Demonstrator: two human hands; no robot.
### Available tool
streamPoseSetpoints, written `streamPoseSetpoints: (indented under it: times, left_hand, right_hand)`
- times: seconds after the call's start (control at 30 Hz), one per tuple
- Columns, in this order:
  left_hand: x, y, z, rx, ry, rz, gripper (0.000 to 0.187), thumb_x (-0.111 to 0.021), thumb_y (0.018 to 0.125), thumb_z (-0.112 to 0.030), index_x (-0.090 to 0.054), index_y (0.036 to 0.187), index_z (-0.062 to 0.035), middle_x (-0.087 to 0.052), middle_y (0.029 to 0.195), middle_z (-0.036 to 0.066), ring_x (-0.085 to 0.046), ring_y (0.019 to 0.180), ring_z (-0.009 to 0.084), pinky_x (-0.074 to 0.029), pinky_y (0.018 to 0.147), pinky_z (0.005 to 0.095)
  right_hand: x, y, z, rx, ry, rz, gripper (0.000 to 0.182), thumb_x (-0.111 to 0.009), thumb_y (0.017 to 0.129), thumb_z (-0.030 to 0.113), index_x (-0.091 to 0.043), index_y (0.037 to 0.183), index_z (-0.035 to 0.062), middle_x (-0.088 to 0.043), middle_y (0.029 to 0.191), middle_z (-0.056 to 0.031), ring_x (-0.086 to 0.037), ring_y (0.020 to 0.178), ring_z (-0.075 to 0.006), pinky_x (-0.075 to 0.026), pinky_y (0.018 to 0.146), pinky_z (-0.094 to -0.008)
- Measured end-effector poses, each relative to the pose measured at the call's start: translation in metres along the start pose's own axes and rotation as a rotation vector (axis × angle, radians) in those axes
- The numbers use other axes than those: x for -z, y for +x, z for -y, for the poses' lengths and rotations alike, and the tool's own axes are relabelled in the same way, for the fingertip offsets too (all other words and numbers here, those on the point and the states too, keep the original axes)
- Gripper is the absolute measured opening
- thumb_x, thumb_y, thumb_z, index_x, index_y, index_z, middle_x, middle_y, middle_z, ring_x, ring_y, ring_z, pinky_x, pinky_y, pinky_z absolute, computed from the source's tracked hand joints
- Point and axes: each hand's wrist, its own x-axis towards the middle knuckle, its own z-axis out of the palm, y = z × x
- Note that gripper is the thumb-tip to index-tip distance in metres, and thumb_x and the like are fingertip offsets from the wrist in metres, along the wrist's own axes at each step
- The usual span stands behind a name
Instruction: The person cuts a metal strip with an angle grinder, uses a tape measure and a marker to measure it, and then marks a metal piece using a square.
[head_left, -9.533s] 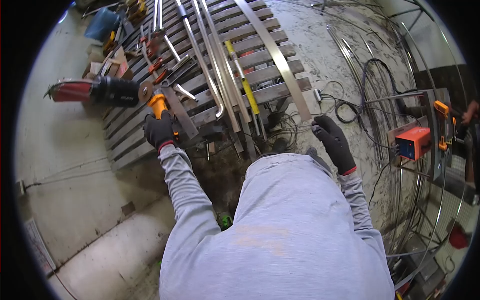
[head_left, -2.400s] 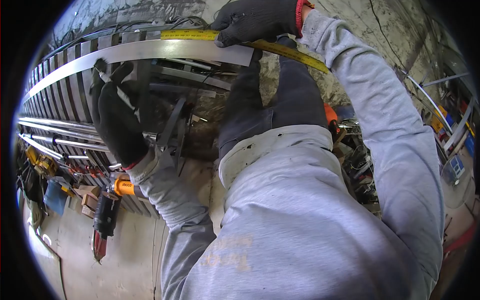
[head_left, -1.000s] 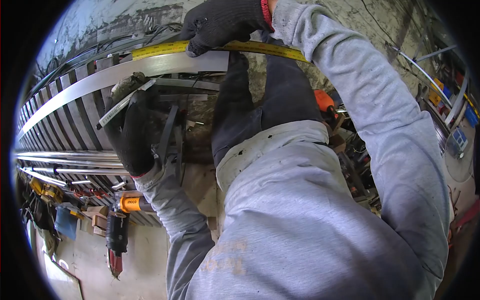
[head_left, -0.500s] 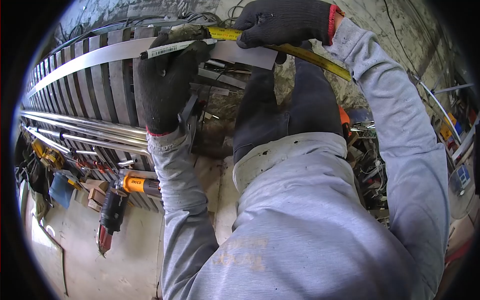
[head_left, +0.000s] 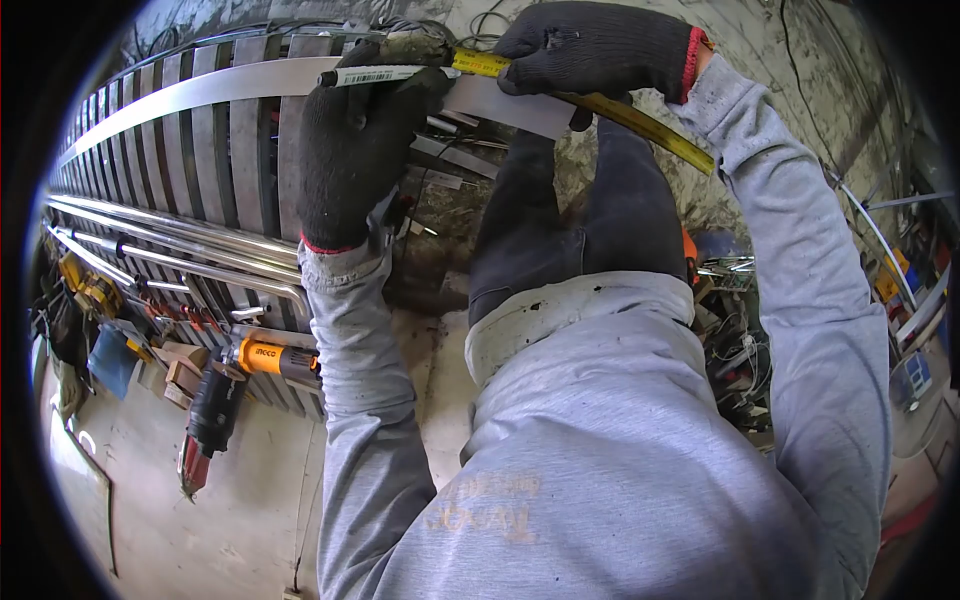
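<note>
Slightly rightward along the flat steel strip (head_left: 200, 88), the marker (head_left: 385, 74) has been shifted, gripped in the left hand (head_left: 360, 150); the tape measure (head_left: 640, 125) is seemingly pinned against the strip's end by the closed right hand (head_left: 600, 50).

Even, bright daylight fills the scene, with soft shadows and no harsh contrast. A strong fisheye lens bends straight lines into curves and leaves a black rim around the round picture. A mild sheen shows on the flat metal strip (head_left: 200, 90), and detail softens toward the edges.
</note>
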Motion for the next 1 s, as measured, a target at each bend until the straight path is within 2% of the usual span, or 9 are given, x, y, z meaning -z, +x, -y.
streamPoseSetpoints:
  times: [0.07, 0.2, 0.27, 0.4, 0.57, 0.6, 0.67, 0.83, 1.0]
  left_hand:
    - [-0.001, 0.001, -0.002, -0.117, 0.021, 0.043, 0.026, -0.080, 0.095, -0.017, -0.078, 0.117, -0.0030, -0.078, 0.089, 0.008, -0.070, 0.081, 0.0105, -0.053, 0.073, 0.0274]
    - [-0.004, -0.002, -0.010, -0.041, 0.055, 0.020, 0.025, -0.079, 0.096, -0.018, -0.078, 0.117, -0.0044, -0.078, 0.088, 0.006, -0.069, 0.077, 0.0101, -0.053, 0.070, 0.0282]
    - [-0.007, -0.002, -0.003, -0.050, -0.072, -0.007, 0.025, -0.079, 0.096, -0.020, -0.079, 0.116, -0.0048, -0.077, 0.087, 0.004, -0.068, 0.075, 0.0099, -0.053, 0.067, 0.0286]
    - [-0.001, -0.001, -0.007, -0.091, 0.070, -0.005, 0.026, -0.079, 0.096, -0.021, -0.079, 0.116, -0.0053, -0.077, 0.086, 0.004, -0.069, 0.075, 0.0098, -0.053, 0.067, 0.0284]
    - [0.002, 0.000, -0.010, 0.052, 0.132, 0.031, 0.026, -0.080, 0.095, -0.021, -0.078, 0.114, -0.0036, -0.077, 0.086, 0.006, -0.069, 0.073, 0.0109, -0.053, 0.065, 0.0297]
    - [0.001, 0.001, -0.007, 0.053, 0.130, 0.029, 0.026, -0.080, 0.095, -0.021, -0.078, 0.114, -0.0036, -0.077, 0.086, 0.006, -0.069, 0.073, 0.0109, -0.053, 0.065, 0.0297]
    - [-0.003, 0.001, 0.000, -0.115, 0.002, 0.007, 0.023, -0.077, 0.097, -0.021, -0.078, 0.108, -0.0012, -0.073, 0.080, 0.002, -0.063, 0.072, 0.0077, -0.046, 0.064, 0.0253]
    - [-0.003, 0.000, -0.002, -0.062, 0.024, 0.024, 0.023, -0.077, 0.098, -0.021, -0.078, 0.111, -0.0020, -0.073, 0.082, 0.002, -0.064, 0.073, 0.0075, -0.046, 0.065, 0.0255]
    - [-0.001, -0.001, -0.009, -0.012, 0.058, 0.048, 0.022, -0.076, 0.098, -0.018, -0.077, 0.114, -0.0031, -0.074, 0.084, 0.001, -0.064, 0.075, 0.0073, -0.047, 0.066, 0.0260]
  right_hand:
    - [-0.001, 0.002, -0.001, -0.027, 0.037, 0.026, 0.038, -0.066, 0.101, 0.033, -0.067, 0.096, -0.0043, -0.060, 0.076, -0.0138, -0.055, 0.067, -0.0260, -0.046, 0.067, -0.0471]
    - [-0.003, 0.005, 0.000, -0.111, 0.027, 0.007, 0.036, -0.066, 0.101, 0.032, -0.066, 0.096, -0.0039, -0.062, 0.077, -0.0129, -0.057, 0.069, -0.0243, -0.047, 0.067, -0.0455]
    - [-0.003, 0.006, -0.002, -0.113, 0.025, 0.018, 0.036, -0.066, 0.101, 0.032, -0.067, 0.097, -0.0037, -0.063, 0.078, -0.0132, -0.057, 0.070, -0.0241, -0.047, 0.068, -0.0451]
    - [-0.008, 0.011, -0.013, -0.023, -0.034, -0.013, 0.037, -0.066, 0.102, 0.033, -0.067, 0.099, -0.0034, -0.064, 0.080, -0.0142, -0.058, 0.071, -0.0235, -0.048, 0.069, -0.0453]
    - [-0.009, 0.010, -0.015, 0.032, -0.021, -0.044, 0.039, -0.067, 0.102, 0.035, -0.067, 0.099, -0.0036, -0.064, 0.080, -0.0150, -0.057, 0.072, -0.0232, -0.048, 0.069, -0.0454]
    - [-0.009, 0.010, -0.015, 0.013, 0.006, -0.032, 0.040, -0.067, 0.102, 0.036, -0.066, 0.097, -0.0036, -0.063, 0.078, -0.0147, -0.056, 0.072, -0.0230, -0.048, 0.068, -0.0455]
    - [-0.009, 0.009, -0.015, -0.008, 0.031, -0.017, 0.040, -0.067, 0.102, 0.036, -0.065, 0.096, -0.0036, -0.061, 0.077, -0.0144, -0.055, 0.071, -0.0227, -0.047, 0.068, -0.0455]
    - [-0.009, 0.008, -0.011, -0.030, 0.048, -0.015, 0.043, -0.068, 0.103, 0.036, -0.060, 0.089, -0.0040, -0.053, 0.072, -0.0126, -0.050, 0.068, -0.0219, -0.046, 0.066, -0.0460]
    - [-0.008, 0.008, -0.011, -0.042, 0.074, 0.005, 0.044, -0.067, 0.104, 0.038, -0.061, 0.088, -0.0027, -0.054, 0.071, -0.0099, -0.050, 0.067, -0.0199, -0.046, 0.064, -0.0443]
